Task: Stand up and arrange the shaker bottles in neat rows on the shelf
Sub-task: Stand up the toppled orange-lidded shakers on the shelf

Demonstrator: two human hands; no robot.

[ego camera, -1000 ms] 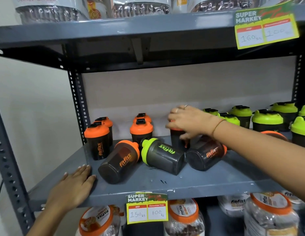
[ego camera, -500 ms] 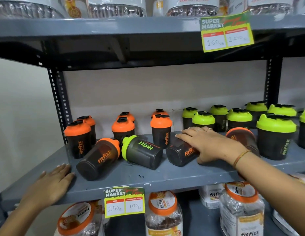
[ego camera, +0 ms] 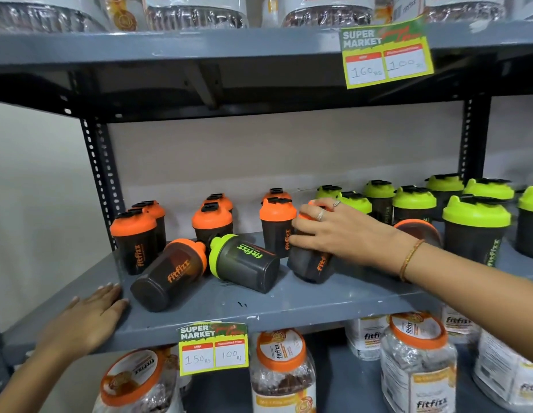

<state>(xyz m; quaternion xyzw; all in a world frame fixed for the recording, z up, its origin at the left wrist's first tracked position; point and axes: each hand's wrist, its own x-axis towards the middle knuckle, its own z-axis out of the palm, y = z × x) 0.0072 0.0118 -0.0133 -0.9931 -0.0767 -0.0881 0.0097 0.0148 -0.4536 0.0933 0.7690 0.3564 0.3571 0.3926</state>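
Right hand (ego camera: 342, 231) was wrapped round a tilted orange-lidded shaker bottle (ego camera: 311, 260); left hand (ego camera: 92, 314) lay flat and spread on the shelf (ego camera: 319, 305) edge, well apart.

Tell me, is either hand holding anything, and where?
The right hand grips an orange-lidded shaker bottle around its lid and upper body. The left hand rests flat on the shelf.

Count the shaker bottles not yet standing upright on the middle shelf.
4: orange-lidded one lying front left, green-lidded one beside it, one tilted under the right hand, and one behind that wrist, mostly hidden. Others may be occluded.
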